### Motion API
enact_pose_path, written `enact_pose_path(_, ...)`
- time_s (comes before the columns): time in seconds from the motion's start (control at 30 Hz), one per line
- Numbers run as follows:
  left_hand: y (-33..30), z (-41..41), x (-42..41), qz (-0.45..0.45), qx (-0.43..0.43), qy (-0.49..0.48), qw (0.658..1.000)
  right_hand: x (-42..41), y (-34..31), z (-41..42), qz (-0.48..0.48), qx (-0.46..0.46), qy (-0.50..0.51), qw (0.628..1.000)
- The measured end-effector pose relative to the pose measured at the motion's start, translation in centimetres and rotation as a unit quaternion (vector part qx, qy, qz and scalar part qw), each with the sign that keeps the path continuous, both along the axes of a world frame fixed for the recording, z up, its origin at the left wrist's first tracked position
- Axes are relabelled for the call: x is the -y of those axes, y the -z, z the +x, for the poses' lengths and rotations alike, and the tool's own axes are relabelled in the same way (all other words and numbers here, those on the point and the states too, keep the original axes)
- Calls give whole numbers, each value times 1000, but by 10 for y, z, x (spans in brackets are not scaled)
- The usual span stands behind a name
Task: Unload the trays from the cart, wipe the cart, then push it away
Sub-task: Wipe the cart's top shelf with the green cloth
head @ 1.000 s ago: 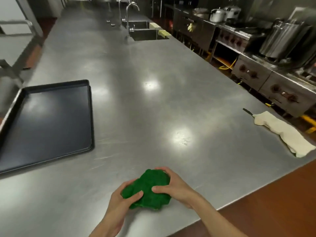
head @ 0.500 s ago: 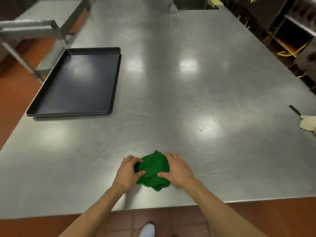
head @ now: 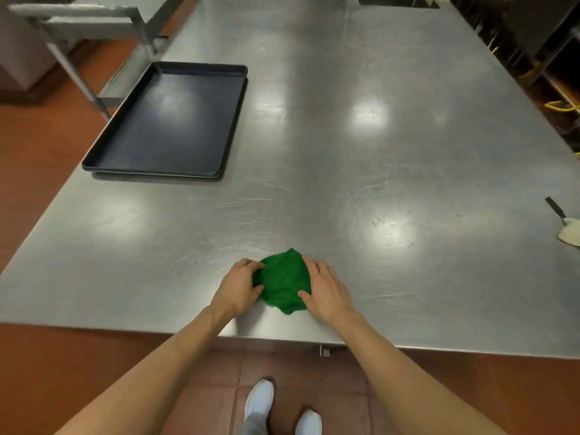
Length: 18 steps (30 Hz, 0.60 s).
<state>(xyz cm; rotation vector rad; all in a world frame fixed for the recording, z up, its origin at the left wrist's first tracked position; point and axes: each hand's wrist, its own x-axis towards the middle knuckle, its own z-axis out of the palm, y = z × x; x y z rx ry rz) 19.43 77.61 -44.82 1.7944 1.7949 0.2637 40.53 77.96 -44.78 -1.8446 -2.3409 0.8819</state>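
A crumpled green cloth (head: pixel 284 282) lies on the steel table (head: pixel 361 171) near its front edge. My left hand (head: pixel 240 285) grips the cloth's left side and my right hand (head: pixel 326 291) presses on its right side. Dark baking trays (head: pixel 171 124), stacked, rest on the table at the far left, near its left edge. Beyond them, part of a steel cart frame (head: pixel 91 32) stands on the floor at the upper left.
A cream cloth (head: pixel 569 235) and a black handle (head: pixel 554 207) lie at the table's right edge. Kitchen equipment and yellow hoses (head: pixel 561 105) line the right side. Red tile floor (head: pixel 37 142) runs along the left and front of the table.
My view has tilted down and turned left, so the trays now sit further right in frame. Both hands have stayed on the green cloth and flattened over it.
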Motion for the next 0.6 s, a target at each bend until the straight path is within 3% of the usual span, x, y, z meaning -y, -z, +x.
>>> enact_pose_path(0.2,-26,-16,19,-47,-19,-12,999,5,-21,8,-46,-26,23,998)
enact_pose_path(0.4,-95,-34,32,-9,90,-100,991,-5,-77,0,-53,-85,70,992)
enact_pose_path(0.5,-155,-45,38,58,239,-189,951,-17,-129,-29,-24,-189,115,975)
enact_pose_path(0.6,-225,-66,57,159,358,-251,885,-18,-196,-77,-22,-384,148,911)
